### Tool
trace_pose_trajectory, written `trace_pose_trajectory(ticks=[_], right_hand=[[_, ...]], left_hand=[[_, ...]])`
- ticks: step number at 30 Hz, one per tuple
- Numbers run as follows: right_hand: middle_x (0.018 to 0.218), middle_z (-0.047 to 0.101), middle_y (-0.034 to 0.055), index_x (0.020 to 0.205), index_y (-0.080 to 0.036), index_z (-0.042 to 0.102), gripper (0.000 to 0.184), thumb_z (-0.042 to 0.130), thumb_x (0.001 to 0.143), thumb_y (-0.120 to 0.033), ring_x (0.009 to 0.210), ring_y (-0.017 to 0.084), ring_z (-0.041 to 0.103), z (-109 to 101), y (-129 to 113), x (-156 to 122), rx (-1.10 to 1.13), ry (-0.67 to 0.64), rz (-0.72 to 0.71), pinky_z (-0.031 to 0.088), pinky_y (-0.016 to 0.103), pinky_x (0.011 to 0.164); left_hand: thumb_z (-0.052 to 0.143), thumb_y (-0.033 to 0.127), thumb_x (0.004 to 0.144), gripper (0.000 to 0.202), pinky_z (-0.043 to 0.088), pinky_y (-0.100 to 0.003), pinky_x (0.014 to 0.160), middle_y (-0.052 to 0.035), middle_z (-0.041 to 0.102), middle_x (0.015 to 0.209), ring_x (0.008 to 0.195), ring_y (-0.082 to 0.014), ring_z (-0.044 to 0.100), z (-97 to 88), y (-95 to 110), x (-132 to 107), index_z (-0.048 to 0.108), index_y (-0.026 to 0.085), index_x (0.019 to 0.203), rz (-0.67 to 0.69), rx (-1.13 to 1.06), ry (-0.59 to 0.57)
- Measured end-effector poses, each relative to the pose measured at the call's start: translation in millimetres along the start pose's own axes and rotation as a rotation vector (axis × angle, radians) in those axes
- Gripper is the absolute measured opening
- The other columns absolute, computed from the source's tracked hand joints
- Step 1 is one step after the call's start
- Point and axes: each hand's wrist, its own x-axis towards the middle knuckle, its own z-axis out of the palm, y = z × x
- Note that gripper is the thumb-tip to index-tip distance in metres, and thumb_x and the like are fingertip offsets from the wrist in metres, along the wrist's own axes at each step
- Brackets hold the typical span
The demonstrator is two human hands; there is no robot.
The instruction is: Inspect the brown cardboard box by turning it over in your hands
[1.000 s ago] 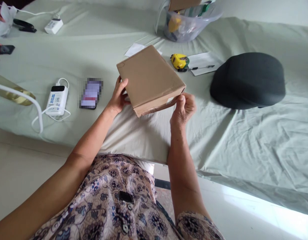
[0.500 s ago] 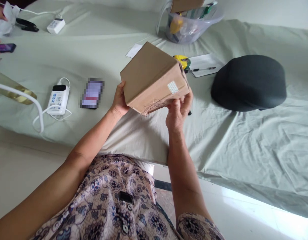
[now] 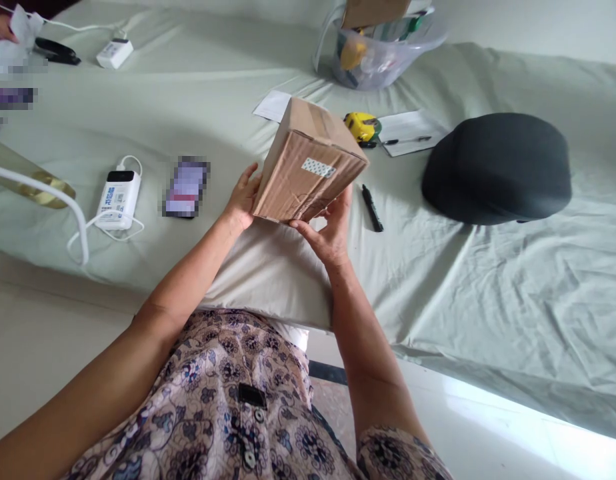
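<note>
The brown cardboard box [image 3: 308, 167] is held tilted above the pale green sheet [image 3: 188, 100], clamped between both grips. The left hand [image 3: 243, 200] is pressed flat on its side and the right hand [image 3: 325, 230] is cupped under its lower edge. With so loose a hold a slip could be caused, and the black marker pen [image 3: 373, 208] nearby struck. A small white label [image 3: 319, 167] is seen on the taped face; its print cannot be read.
</note>
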Motion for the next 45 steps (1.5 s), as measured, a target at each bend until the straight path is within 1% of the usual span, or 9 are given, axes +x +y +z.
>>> trace_pose_trajectory(ticks=[3,7,11,17,23,27,31,40,45], right_hand=[[0.156,0.042,0.0191,0.163,-0.035,0.015,0.112,0.078,0.077,-0.071,0.098,0.021,0.064,2.2,-3.0,-0.9,-0.048,-0.011,-0.019,0.062,0.035,0.071],[0.154,0.044,0.0186,0.161,-0.033,0.022,0.109,0.083,0.076,-0.063,0.094,0.021,0.064,3.2,-7.5,-1.8,-0.090,0.017,-0.022,0.061,0.036,0.072],[0.149,0.049,0.0163,0.160,-0.033,0.026,0.104,0.085,0.077,-0.052,0.088,0.019,0.064,0.4,-10.3,-0.6,-0.114,0.069,0.002,0.060,0.034,0.069],[0.130,0.060,0.0073,0.161,-0.036,0.028,0.083,0.069,0.088,-0.041,0.075,0.011,0.063,2.2,-2.3,0.0,-0.130,0.155,0.035,0.059,0.026,0.062],[0.127,0.060,0.0048,0.159,-0.041,0.031,0.082,0.070,0.088,-0.044,0.071,0.009,0.065,0.3,2.8,1.4,-0.073,0.190,0.083,0.059,0.024,0.058],[0.129,0.060,0.0062,0.158,-0.041,0.035,0.076,0.069,0.090,-0.049,0.073,0.010,0.067,2.1,-4.5,-0.6,-0.068,0.138,0.073,0.061,0.026,0.060],[0.129,0.062,0.0070,0.155,-0.040,0.042,0.065,0.064,0.095,-0.051,0.077,0.012,0.069,8.3,-13.2,-4.3,-0.059,0.071,0.036,0.064,0.028,0.064],[0.133,0.064,0.0079,0.147,-0.037,0.054,0.047,0.054,0.102,-0.046,0.086,0.014,0.070,15.8,-21.3,-5.9,-0.034,0.032,-0.026,0.065,0.026,0.064],[0.113,0.066,0.0040,0.155,-0.037,0.042,0.071,0.065,0.092,-0.062,0.076,0.012,0.067,8.3,-24.3,-1.6,0.038,0.102,0.045,0.063,0.028,0.065]], left_hand=[[0.077,0.035,0.086,0.031,0.060,-0.041,0.094,-0.0021,0.077,0.094,0.106,-0.0258,0.074,-4.2,-1.5,5.1,0.066,0.024,0.113,0.080,0.053,0.094],[0.072,0.047,0.091,0.026,0.059,-0.040,0.096,-0.0036,0.076,0.094,0.107,-0.0266,0.073,0.0,-1.3,-1.5,0.069,0.021,0.091,0.112,0.053,0.006],[0.068,0.057,0.093,0.036,0.057,-0.040,0.100,-0.0034,0.075,0.098,0.117,-0.0282,0.069,4.1,0.6,-9.0,0.069,0.022,0.087,0.188,0.145,-0.094],[0.078,0.040,0.085,0.020,0.056,-0.030,0.083,-0.0030,0.073,0.088,0.098,-0.0225,0.071,-1.4,0.5,-5.3,0.070,0.022,0.088,0.343,0.375,0.034],[0.054,0.076,0.092,0.064,0.058,-0.039,0.094,-0.0102,0.072,0.118,0.114,-0.0259,0.071,-4.2,-2.9,-6.3,0.060,0.025,0.129,0.476,0.406,-0.207],[0.075,0.082,0.071,0.108,0.047,-0.051,0.115,-0.0154,0.053,0.152,0.147,-0.0376,0.049,-6.4,-17.1,-1.0,0.034,0.030,0.157,0.649,0.555,-0.316],[0.091,0.072,0.059,0.138,0.034,-0.055,0.126,-0.0174,0.032,0.167,0.159,-0.0430,0.026,-9.9,-30.2,2.4,0.013,0.033,0.166,0.725,0.681,-0.209],[0.090,0.070,0.062,0.150,0.037,-0.060,0.124,-0.0223,0.019,0.172,0.159,-0.0463,0.024,-6.7,-34.2,-3.9,-0.011,0.031,0.167,0.790,0.860,-0.014],[0.079,0.080,0.069,0.146,0.032,-0.062,0.126,-0.0275,0.019,0.170,0.158,-0.0477,0.024,0.5,-37.0,-6.4,-0.014,0.023,0.166,0.951,0.960,-0.029]])
